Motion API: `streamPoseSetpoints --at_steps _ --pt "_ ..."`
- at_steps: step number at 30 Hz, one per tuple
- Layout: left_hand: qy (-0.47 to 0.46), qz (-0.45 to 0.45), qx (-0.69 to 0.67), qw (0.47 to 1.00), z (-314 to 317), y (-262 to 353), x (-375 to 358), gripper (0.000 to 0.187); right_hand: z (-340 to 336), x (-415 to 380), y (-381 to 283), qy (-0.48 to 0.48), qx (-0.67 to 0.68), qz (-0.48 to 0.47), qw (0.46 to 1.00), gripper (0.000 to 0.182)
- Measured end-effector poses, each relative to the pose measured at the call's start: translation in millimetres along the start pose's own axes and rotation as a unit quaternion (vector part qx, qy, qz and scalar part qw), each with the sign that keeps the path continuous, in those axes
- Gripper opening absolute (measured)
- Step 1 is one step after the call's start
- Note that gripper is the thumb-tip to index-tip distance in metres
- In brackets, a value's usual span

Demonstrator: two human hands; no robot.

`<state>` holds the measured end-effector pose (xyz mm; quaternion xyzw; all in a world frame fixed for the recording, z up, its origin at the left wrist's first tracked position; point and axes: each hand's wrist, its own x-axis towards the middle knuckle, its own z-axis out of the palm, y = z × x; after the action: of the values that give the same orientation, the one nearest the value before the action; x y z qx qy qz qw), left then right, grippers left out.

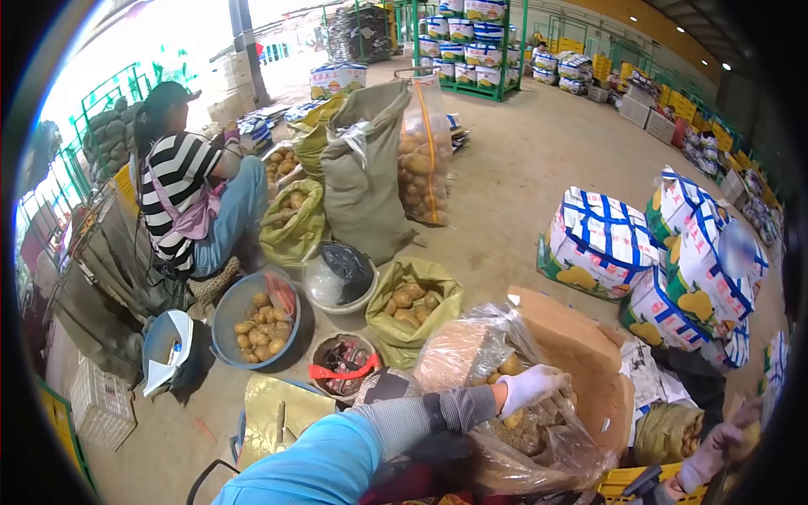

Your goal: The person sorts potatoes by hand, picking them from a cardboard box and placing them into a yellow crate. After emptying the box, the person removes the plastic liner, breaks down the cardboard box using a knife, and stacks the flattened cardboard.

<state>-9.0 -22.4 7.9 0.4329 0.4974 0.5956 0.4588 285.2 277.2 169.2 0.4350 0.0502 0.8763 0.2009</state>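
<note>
My left hand (pixel 534 390), in a pale glove, reaches over an open cardboard box (pixel 581 349) lined with clear plastic. Its fingers are closed on the edge of the plastic liner (pixel 551 442). Potatoes (pixel 511 365) lie inside the liner, partly covered by the plastic and my arm. At the lower right, my right hand (pixel 711 454), also gloved, is beside a yellow crate (pixel 619 481). Its fingers curl around a blurred yellow-brown object that looks like a potato (pixel 746 441). A green-brown sack (pixel 667 433) of potatoes lies close to this hand.
Left of the box stand an open yellow sack (pixel 383 324), a small bin (pixel 341 389) and a blue tub (pixel 220 335) of potatoes. A seated person (pixel 181 181) works at the left. Printed packed bags (pixel 598 244) stand on the right, and a tall sack (pixel 364 181) stands ahead.
</note>
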Motion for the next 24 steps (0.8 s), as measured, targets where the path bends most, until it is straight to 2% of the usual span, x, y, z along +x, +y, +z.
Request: streamPoseSetpoints --at_steps 1,2,4,5,6,7,8,9,10,11,12,13,14,16,18,20,22,24 --pt "0.004 -0.008 0.003 1.0 -0.1 -1.6 1.3 0.04 13.2 7.4 -7.1 -0.056 0.04 0.025 0.997 0.056" --pt "0.007 -0.017 0.005 1.0 -0.7 -3.4 2.6 0.036 9.7 7.7 -19.5 -0.038 -0.057 0.033 0.997 0.055" --pt "0.02 -0.098 -0.046 0.994 2.5 17.3 1.7 0.033 -9.0 -0.6 -81.1 -0.005 -0.254 0.047 0.966 0.051" --pt "0.035 -0.088 -0.041 0.995 3.2 8.0 6.5 0.034 -31.0 -3.3 -68.1 0.054 -0.341 0.034 0.938 0.049" --pt "0.054 -0.08 -0.036 0.995 4.2 -10.4 11.6 0.036 -52.5 -4.3 -49.3 0.114 -0.423 0.032 0.898 0.046" --pt "0.073 -0.073 -0.029 0.994 1.8 -20.4 13.8 0.038 -90.2 -12.9 9.4 0.215 -0.488 0.011 0.846 0.044" --pt "0.071 -0.12 -0.084 0.987 3.1 2.8 5.5 0.038 -133.3 -25.1 25.1 0.342 -0.606 0.037 0.717 0.039" --pt "0.091 -0.126 -0.105 0.982 3.5 8.1 2.5 0.035 -169.8 -43.3 57.6 0.466 -0.583 0.09 0.659 0.035" --pt "0.112 -0.132 -0.125 0.977 2.1 10.7 1.3 0.032 -225.2 -73.1 32.5 0.392 -0.636 0.323 0.581 0.035" --pt "0.132 -0.138 -0.147 0.97 2.3 13.5 -0.2 0.03 -242.6 -88.0 59.1 0.382 -0.683 0.461 0.418 0.042" --pt "0.142 -0.155 -0.15 0.966 4.1 26.1 -4.6 0.031 -286.7 -127.0 43.8 0.333 -0.625 0.593 0.383 0.053" --pt "0.153 -0.171 -0.153 0.961 3.3 44.5 -9.5 0.032 -317.0 -156.0 46.1 0.267 -0.639 0.664 0.282 0.053" --pt "0.165 -0.187 -0.154 0.956 -2.3 52.5 -10.8 0.033 -342.0 -177.3 51.3 0.199 -0.669 0.692 0.186 0.053" --pt "0.158 -0.071 -0.077 0.982 -14.4 17.2 -5.2 0.035 -390.1 -211.1 59.0 0.11 -0.704 0.699 0.054 0.054" --pt "0.175 -0.092 -0.034 0.98 -23.7 45.4 -14.0 0.036 -428.2 -229.9 65.4 0.076 -0.71 0.7 -0.024 0.054" --pt "0.188 0.026 0.013 0.982 -25.5 32.2 -12.3 0.035 -456.6 -244.4 66.9 0.064 -0.704 0.704 -0.064 0.055" --pt "0.181 -0.119 -0.139 0.966 -29.3 51.4 -12.6 0.036 -476.8 -255.8 66.0 0.065 -0.697 0.709 -0.087 0.056" --pt "0.152 -0.065 -0.134 0.977 -31.4 25.7 -7.4 0.042 -488.2 -265.8 65.4 0.068 -0.694 0.711 -0.089 0.057"
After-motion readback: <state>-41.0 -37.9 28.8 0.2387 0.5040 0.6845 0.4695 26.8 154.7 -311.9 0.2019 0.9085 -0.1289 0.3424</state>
